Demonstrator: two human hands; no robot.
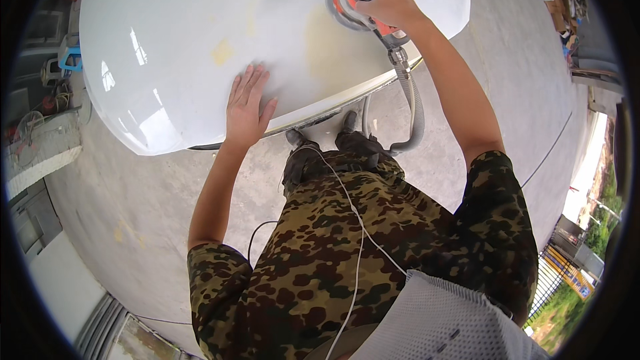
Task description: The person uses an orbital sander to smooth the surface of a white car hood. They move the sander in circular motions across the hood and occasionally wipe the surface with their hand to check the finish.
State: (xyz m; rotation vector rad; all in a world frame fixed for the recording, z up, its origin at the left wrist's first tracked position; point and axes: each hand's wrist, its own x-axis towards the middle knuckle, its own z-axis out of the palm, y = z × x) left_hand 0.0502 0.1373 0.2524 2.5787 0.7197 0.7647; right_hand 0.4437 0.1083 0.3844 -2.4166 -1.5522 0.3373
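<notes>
A large white car panel (200, 7), hood-shaped, spreads before me, with dull sanded areas and yellowish patches showing through its paint. My right hand (388, 1) grips the top of a red and black orbital sander (345, 1), whose round pad rests on the panel toward the right. From the sander's rear a grey ribbed hose (417, 110) hangs over the panel's near edge and curves back under it. My left hand (247, 108) lies flat on the panel by its near edge, fingers stretched out, holding nothing.
A thin white cable (359, 227) runs down my front. Concrete floor (527, 100) surrounds the panel. Along the left wall stand a blue and white stool (69, 53) and clutter; cardboard boxes (550, 0) are piled at the far right. A dark cord (548, 150) crosses the floor.
</notes>
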